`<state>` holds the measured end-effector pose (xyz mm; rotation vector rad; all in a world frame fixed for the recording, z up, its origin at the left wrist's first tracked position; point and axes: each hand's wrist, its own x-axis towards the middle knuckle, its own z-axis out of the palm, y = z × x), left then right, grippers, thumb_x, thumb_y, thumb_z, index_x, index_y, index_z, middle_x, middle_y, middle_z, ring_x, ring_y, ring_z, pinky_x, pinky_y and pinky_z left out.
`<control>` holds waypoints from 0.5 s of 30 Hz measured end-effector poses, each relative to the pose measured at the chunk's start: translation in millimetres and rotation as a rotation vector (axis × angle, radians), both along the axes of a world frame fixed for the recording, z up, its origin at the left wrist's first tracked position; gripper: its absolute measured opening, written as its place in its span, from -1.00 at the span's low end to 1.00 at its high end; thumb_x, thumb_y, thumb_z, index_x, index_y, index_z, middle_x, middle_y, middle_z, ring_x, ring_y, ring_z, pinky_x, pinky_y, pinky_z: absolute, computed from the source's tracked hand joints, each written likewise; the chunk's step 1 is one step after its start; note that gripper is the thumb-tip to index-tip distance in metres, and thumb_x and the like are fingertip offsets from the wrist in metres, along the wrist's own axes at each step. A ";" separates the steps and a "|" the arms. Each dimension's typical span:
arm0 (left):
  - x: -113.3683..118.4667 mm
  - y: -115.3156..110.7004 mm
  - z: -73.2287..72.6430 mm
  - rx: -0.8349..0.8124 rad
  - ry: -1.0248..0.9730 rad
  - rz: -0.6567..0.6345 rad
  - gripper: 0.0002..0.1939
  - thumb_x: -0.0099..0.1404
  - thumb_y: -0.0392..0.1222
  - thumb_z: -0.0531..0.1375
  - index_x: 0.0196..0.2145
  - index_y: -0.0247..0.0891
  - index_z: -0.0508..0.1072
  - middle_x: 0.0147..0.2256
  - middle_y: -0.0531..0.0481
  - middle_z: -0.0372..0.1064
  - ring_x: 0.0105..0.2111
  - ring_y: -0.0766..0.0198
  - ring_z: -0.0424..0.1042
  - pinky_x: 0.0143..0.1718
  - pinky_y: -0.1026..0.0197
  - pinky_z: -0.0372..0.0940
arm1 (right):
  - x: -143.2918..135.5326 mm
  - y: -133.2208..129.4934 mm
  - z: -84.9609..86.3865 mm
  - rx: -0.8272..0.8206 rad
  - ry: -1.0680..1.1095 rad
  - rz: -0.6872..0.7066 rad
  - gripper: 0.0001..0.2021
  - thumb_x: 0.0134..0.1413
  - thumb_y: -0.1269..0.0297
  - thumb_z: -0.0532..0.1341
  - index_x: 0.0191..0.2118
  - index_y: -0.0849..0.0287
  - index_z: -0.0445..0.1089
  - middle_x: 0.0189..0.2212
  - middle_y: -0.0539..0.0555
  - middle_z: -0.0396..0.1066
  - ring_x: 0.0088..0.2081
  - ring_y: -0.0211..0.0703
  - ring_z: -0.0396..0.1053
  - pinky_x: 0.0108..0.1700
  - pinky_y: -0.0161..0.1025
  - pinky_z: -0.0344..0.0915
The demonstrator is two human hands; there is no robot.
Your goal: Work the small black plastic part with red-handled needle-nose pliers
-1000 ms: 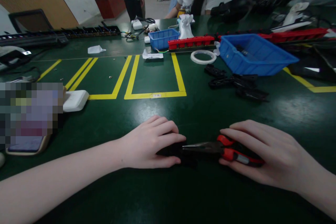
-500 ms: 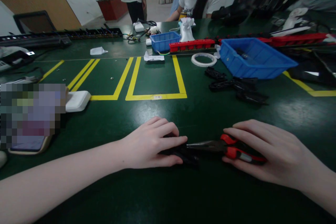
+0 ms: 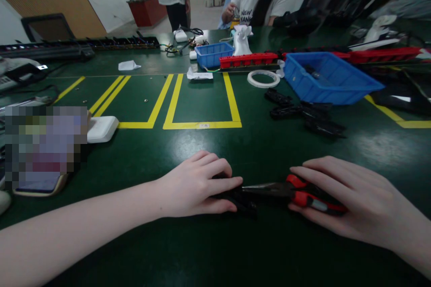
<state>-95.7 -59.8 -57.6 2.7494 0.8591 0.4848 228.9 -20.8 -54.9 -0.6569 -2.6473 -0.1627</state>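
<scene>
My left hand [image 3: 205, 186] is closed on a black plastic part [image 3: 245, 204] and holds it down against the green table [image 3: 188, 251]. The hand covers much of the part, so its full shape is hidden. My right hand [image 3: 353, 197] grips the red and black handles of long-nose pliers [image 3: 292, 190]. Their slim metal jaws point left and reach the part beside my left fingertips. Whether the jaw tips pinch anything is too dark to tell.
Several black parts [image 3: 303, 112] lie before a large blue bin [image 3: 332, 80]. Near them are a roll of white tape [image 3: 263, 79] and a smaller blue bin [image 3: 214, 55]. A phone [image 3: 47, 157] and a white case [image 3: 103, 128] sit at left. A person [image 3: 259, 4] sits opposite.
The view has shifted slightly. My hands, the pliers and the black part keep nearly the same arrangement. The person opposite has raised a hand.
</scene>
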 end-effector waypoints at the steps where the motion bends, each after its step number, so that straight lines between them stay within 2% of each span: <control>1: 0.2 -0.2 -0.1 0.010 0.002 0.002 -0.59 0.46 -0.02 0.13 0.12 -0.33 0.42 -0.09 -0.16 0.39 -0.14 0.14 0.37 -0.12 0.10 0.27 | -0.2 -0.6 0.1 -0.001 0.000 0.000 -0.67 0.23 0.13 0.19 0.06 0.12 0.32 -0.20 0.19 0.44 -0.29 0.01 0.48 -0.40 -0.07 0.47; 5: 0.6 -0.6 -0.2 0.025 0.010 0.003 -0.59 0.45 -0.02 0.14 0.12 -0.32 0.41 -0.08 -0.15 0.39 -0.13 0.14 0.37 -0.12 0.09 0.28 | -0.6 -3.5 1.8 -0.013 0.002 -0.009 -0.67 0.23 0.14 0.18 0.06 0.10 0.32 -0.19 0.20 0.44 -0.28 0.04 0.48 -0.38 -0.05 0.47; 10: 0.6 -0.6 0.5 0.012 0.016 0.002 -0.58 0.45 0.00 0.13 0.12 -0.32 0.41 -0.09 -0.15 0.39 -0.14 0.13 0.37 -0.13 0.09 0.29 | 0.6 -5.7 2.8 -0.058 -0.020 -0.078 -0.70 0.22 0.24 0.18 0.07 0.03 0.30 -0.16 0.18 0.44 -0.25 0.09 0.48 -0.32 0.03 0.46; 15: 0.6 -1.3 1.5 0.002 0.027 0.013 -0.59 0.46 0.00 0.13 0.13 -0.30 0.40 -0.08 -0.15 0.40 -0.13 0.14 0.37 -0.11 0.09 0.28 | 2.2 -4.8 -0.1 -0.020 -0.001 -0.027 -0.67 0.21 0.19 0.18 0.08 0.05 0.31 -0.17 0.19 0.44 -0.27 0.09 0.48 -0.37 0.02 0.46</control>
